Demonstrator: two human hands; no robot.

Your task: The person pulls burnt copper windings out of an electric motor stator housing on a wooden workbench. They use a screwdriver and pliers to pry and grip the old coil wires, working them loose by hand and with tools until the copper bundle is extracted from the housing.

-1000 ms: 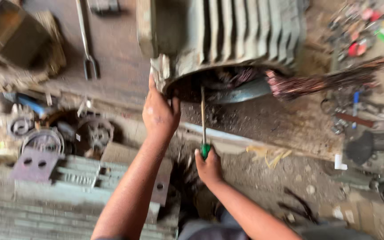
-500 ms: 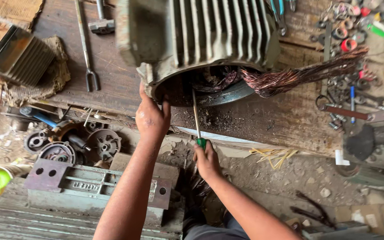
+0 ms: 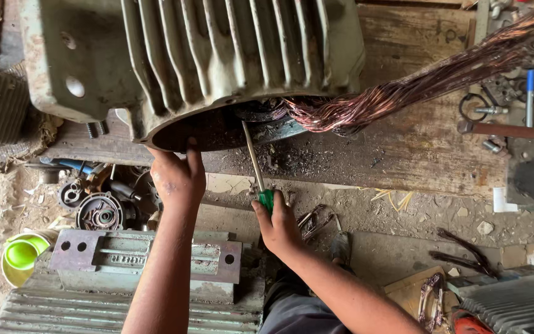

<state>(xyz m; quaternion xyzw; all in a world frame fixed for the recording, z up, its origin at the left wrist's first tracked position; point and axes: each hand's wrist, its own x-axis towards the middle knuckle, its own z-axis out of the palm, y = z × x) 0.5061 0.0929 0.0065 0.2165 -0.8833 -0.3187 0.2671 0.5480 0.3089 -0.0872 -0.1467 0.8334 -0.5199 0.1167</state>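
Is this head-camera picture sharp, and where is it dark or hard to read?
Head view: even, soft daylight, no glare. The ribbed motor housing, copper wire bundle and screwdriver in the right hand look sharp. The housing's open mouth above the left hand is deep shadow, its inside unreadable. The frame's corners seem slightly soft.

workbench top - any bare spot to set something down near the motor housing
The wooden bench is bare below the copper wire bundle, right of the screwdriver. Crowded: the far right with loose tools, and lower left around the metal parts. The left hand braces the motor housing.
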